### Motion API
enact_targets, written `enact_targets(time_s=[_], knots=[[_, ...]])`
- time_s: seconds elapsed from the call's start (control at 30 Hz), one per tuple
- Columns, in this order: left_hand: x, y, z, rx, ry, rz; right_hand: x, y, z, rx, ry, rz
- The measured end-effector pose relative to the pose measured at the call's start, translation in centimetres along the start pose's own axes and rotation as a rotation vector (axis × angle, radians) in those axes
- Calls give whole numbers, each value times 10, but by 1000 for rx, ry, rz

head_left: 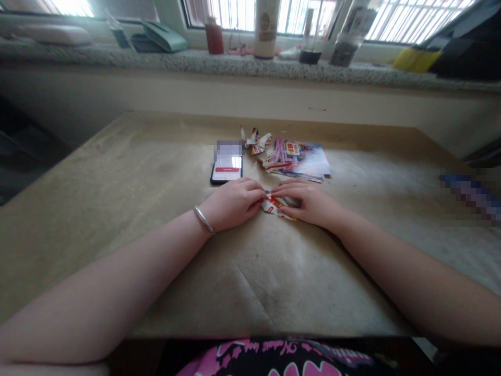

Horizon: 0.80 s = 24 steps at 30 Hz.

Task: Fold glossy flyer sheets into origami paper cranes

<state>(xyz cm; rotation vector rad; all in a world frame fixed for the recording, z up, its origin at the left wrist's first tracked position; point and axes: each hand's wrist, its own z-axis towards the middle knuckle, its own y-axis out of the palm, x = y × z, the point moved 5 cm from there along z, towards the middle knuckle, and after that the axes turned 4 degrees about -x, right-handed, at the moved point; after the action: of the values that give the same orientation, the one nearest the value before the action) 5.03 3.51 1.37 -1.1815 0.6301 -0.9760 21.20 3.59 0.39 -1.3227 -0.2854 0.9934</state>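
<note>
A small folded piece of printed paper (274, 206), white with red and yellow, lies on the table between my two hands. My left hand (237, 202), with a silver bangle at the wrist, pinches its left edge; the fingertips are pressed together there. On the other side, my right hand (311, 202) holds the paper down, its fingers along the far edge and its thumb along the near edge. Just beyond the hands are a stack of colourful printed sheets (307, 159) and folded paper shapes (258, 142) in similar print.
A phone (227, 169) with a lit screen lies beyond my left hand. The brown table (188, 292) meets a wall below a stone windowsill (168, 61), where bottles and a red container (214, 37) stand. A blurred blue item (472, 196) lies far right.
</note>
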Motion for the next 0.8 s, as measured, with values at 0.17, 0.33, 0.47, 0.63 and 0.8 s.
enact_targets(time_s=[0.17, 0.33, 0.47, 0.63, 0.8], knots=[[0, -1, -1, -26, -60, 45, 7, 2, -1, 5, 18, 23], [2, -4, 0, -57, -99, 90, 5, 0, -2, 25, 55, -113], [2, -3, 2, -50, -133, 101, 2, 0, 0, 36, 86, -147], [0, -1, 4, -62, -165, 72, -1, 0, 2, 44, 143, -165], [-3, -1, 5, -64, -206, 67, 2, 1, 2, 40, 140, -155]])
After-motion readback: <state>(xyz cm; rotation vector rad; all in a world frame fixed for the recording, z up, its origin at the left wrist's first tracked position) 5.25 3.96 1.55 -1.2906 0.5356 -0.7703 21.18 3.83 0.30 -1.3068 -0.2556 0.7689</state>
